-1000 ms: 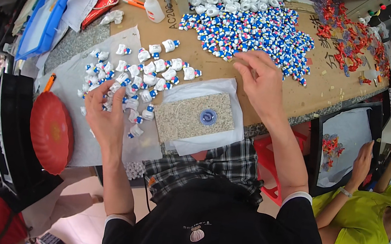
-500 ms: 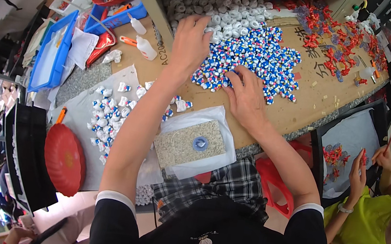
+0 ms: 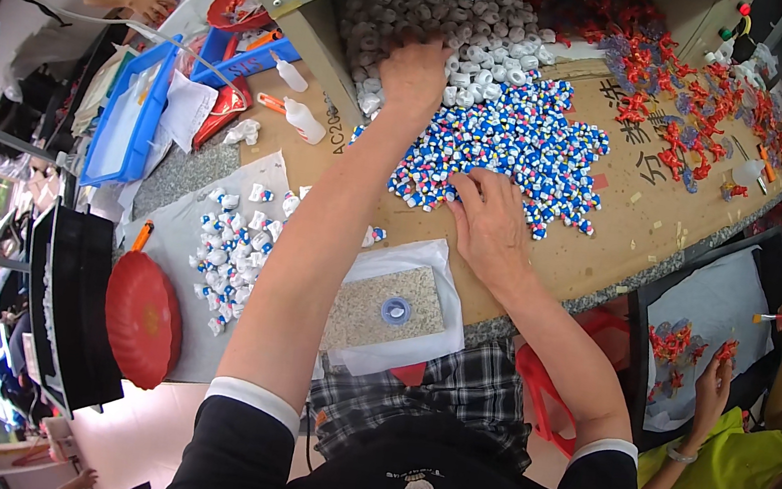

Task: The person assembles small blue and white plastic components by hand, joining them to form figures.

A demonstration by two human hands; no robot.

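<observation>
My left hand reaches far across the table, and its fingers dip into a heap of plain white little pieces; whether it holds one is hidden. My right hand lies flat with spread fingers on the near edge of a big pile of blue-and-white little figures on the brown cardboard tabletop. A smaller group of the same blue-and-white figures stands on a white sheet to my left, beside my left forearm.
A speckled pad with a blue cap lies at the table's near edge. At left are a red round lid, a blue tray and squeeze bottles. Red figures lie far right. A person in yellow-green paints over a black tray.
My left hand left the small group at the left and stretched over the blue-and-white pile to the white heap. My right hand slid back to the pile's near edge.
</observation>
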